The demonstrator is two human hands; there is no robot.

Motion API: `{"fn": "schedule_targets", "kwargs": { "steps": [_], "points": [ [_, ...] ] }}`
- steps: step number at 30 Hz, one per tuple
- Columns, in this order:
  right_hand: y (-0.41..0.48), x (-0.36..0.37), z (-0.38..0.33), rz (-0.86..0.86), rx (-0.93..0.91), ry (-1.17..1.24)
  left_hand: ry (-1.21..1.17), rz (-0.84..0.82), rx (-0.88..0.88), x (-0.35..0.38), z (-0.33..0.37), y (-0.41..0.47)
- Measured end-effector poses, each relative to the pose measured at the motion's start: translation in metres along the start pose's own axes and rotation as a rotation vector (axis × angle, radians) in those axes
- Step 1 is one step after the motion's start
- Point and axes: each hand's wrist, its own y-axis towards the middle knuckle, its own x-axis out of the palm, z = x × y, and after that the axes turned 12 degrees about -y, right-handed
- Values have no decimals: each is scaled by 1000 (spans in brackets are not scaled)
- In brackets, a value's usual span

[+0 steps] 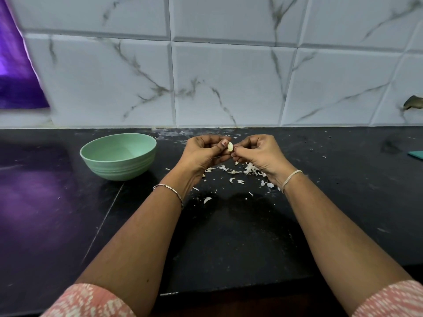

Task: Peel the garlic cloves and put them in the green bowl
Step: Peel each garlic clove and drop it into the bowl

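Garlic, one small pale clove [230,146], is pinched between both hands, left hand [204,152] and right hand [258,154], over white peel scraps [242,171] near the black table's [251,236] back edge, keeping waste beside the pale green round bowl [119,156].

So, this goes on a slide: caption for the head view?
A garlic clove pinched between left hand and right hand above loose skins, green bowl alongside.

The counter [229,236] is black polished stone, glossy, dusted with specks. Wall tiles [229,83] are shiny, marble-veined. The bowl [119,171] looks matt green plastic, ribbed low on its wall. Peels [249,170] are thin, papery. The bracelet [170,191] is metal; sleeves [91,300] printed cloth.
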Motion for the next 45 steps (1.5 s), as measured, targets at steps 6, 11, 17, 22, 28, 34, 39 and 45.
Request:
{"fn": "schedule_targets", "kwargs": {
  "steps": [6, 11, 17, 22, 28, 34, 39, 45],
  "points": [
    [0, 0, -1, -31, 19, 73, -66, 7, 3, -1, 3, 0],
    [2, -2, 0, -30, 18, 67, -89, 6, 2, 1, 0, -1],
    [2, 0, 1, -23, 2, 31, -79, 5, 6, 2, 1, -2],
    [3, -2, 0, -42, 44, 86, -46, 13, 23, 1, 1, -1],
    [3, -2, 3, 13, 56, 108, 170, 8, 106, -1, -2, 2],
    [3, -3, 1, 37, -2, 191, 299, -10, 119, -3, -3, 4],
    [5, -3, 5, 65, -52, 14, 633, 94, 296, 0, -5, 3],
    [8, 4, 8, 118, -92, -151, 1102, 120, 495, 4, -5, -4]
  ]
}}
